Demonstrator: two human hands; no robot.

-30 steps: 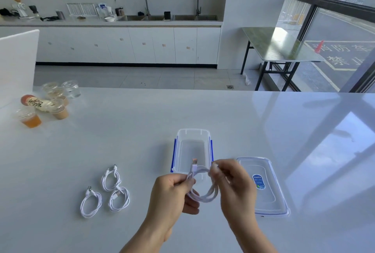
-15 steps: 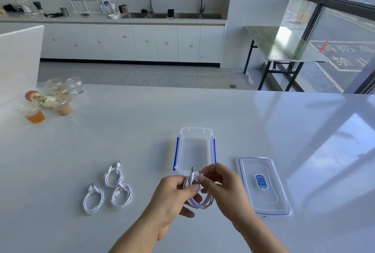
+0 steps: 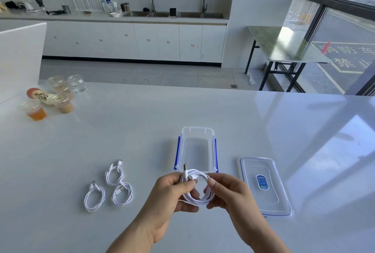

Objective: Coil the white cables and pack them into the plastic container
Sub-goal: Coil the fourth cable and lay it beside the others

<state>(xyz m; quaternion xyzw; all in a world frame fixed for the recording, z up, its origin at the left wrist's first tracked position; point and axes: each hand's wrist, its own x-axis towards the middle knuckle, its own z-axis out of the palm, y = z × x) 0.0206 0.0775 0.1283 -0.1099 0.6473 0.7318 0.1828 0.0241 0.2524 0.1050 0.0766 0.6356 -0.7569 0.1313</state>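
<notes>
Left grip [image 3: 170,196] and right grip [image 3: 228,194] pinch opposite sides of the coiled white cable [image 3: 194,201], holding its loops together for the clear plastic container [image 3: 197,130] beyond.

- Outside the window, the yellow road marking [image 3: 345,50] reads "消防车" with "禁止" beneath, cut off at my view's edge.
- The blue oval label [image 3: 262,181] on the lid [image 3: 283,196] has print too small to read.
- The lying bottle [image 3: 40,96] carries dark characters I cannot make out.
</notes>
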